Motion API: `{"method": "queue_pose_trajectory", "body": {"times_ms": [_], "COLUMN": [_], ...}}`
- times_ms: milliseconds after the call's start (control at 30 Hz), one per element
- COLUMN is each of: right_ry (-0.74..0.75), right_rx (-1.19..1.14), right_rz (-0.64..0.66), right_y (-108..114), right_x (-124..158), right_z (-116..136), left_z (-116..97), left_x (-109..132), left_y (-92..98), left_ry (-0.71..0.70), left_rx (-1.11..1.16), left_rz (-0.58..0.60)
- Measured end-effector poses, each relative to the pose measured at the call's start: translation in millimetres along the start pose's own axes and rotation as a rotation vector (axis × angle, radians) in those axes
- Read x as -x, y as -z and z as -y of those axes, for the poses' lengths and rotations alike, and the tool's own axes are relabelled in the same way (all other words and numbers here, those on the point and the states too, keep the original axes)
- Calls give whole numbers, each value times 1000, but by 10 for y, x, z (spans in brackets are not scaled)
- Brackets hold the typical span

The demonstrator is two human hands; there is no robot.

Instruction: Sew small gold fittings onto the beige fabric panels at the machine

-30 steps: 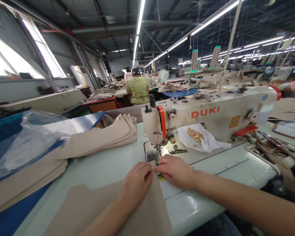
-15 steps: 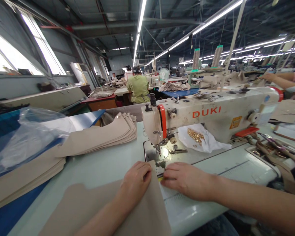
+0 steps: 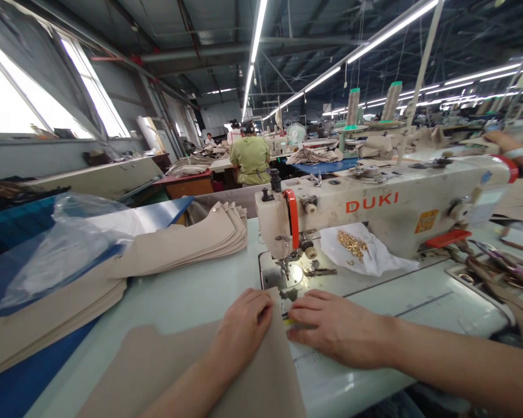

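A large beige fabric panel (image 3: 192, 363) lies across the near table, its narrow end just short of the sewing machine's needle plate (image 3: 295, 274). On that end rests my left hand (image 3: 246, 319), fingers curled and closed on the fabric near its right edge. My right hand (image 3: 335, 328) is just right of the panel, palm down, its fingers stretched out over the front edge of the metal bed. A bit of yellow shows by its fingertips; I cannot make out what it is. Above both hands stands the white sewing machine (image 3: 326, 203) with its needle area lit.
Beige panels are stacked at left (image 3: 178, 244), beside clear plastic (image 3: 70, 244). Gold rings (image 3: 353, 245) lie on a white cloth (image 3: 387, 258) under the machine arm. A tray with straps and tools (image 3: 497, 273) is at right. A co-worker in green (image 3: 250, 157) sits ahead.
The camera has turned slightly, so the scene sits a little further right in the picture. Both hands and the fabric panel keep nearly the same places. The right fingers have shifted only slightly.
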State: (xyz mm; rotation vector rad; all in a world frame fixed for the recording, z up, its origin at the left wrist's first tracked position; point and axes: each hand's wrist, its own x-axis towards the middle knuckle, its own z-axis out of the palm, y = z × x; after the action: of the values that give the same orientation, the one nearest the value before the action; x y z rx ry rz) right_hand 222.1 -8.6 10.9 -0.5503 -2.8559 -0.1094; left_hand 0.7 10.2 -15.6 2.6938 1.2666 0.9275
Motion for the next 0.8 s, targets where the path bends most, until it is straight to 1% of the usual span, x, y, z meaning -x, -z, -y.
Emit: {"method": "queue_pose_trajectory", "body": {"times_ms": [100,300,367,567,800], "right_ry": [1,-66,-93,-44,-43], "right_rx": [-6,-24,-8,-43,-112], "right_rz": [-17,-160,-187,-161,-181], "right_y": [-14,-196,-253,-369,-372], "right_x": [-37,-225,-252,-236,-229], "right_z": [43,53,39,13,14], "left_z": [-8,-7,-6,18,5], "left_x": [-6,-11,-11,9,2], "left_y": [6,25,30,-1,-7], "left_ry": [2,-8,-5,-15,-40], "left_rx": [-11,-2,1,2,-9], "left_rz": [-4,13,20,1,-1]}}
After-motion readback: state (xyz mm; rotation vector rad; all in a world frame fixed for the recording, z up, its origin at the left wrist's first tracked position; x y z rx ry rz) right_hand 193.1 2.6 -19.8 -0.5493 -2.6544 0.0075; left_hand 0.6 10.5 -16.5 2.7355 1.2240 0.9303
